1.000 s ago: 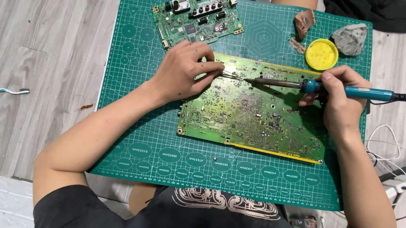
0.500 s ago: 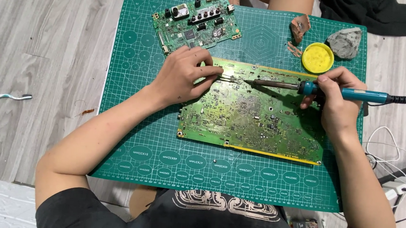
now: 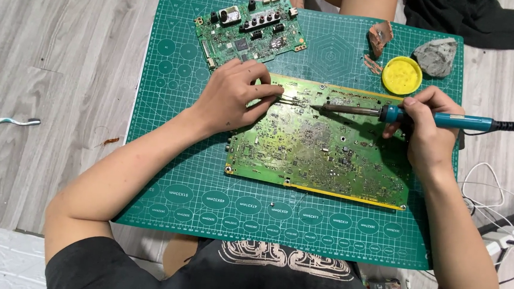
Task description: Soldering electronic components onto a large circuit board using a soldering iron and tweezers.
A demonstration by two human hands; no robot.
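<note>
- The left hand (image 3: 233,95) lies palm down on the upper left corner of the large yellow-green circuit board (image 3: 322,145), forearm coming in from the lower left; its fingers (image 3: 266,91) are pinched shut on a thin metal tool, likely tweezers (image 3: 292,100), pointing right along the board's top edge.
- The right hand (image 3: 427,128) rests at the board's right edge, fingers curled tight around the blue-handled soldering iron (image 3: 431,118), held nearly level, its tip almost meeting the tweezers.
- The big board lies flat in the middle of the green gridded cutting mat (image 3: 166,174), which rests on a grey wood-plank floor (image 3: 48,60).
- A smaller green circuit board with black connectors (image 3: 249,28) sits near the mat's top edge, left of centre.
- At the mat's top right corner lie a round yellow tin (image 3: 402,75), a grey lump (image 3: 436,55) and a coppery scrap (image 3: 380,35).
- A white toothbrush (image 3: 5,121) lies on the floor, well left of the mat; white cables (image 3: 492,194) trail off to the right.
</note>
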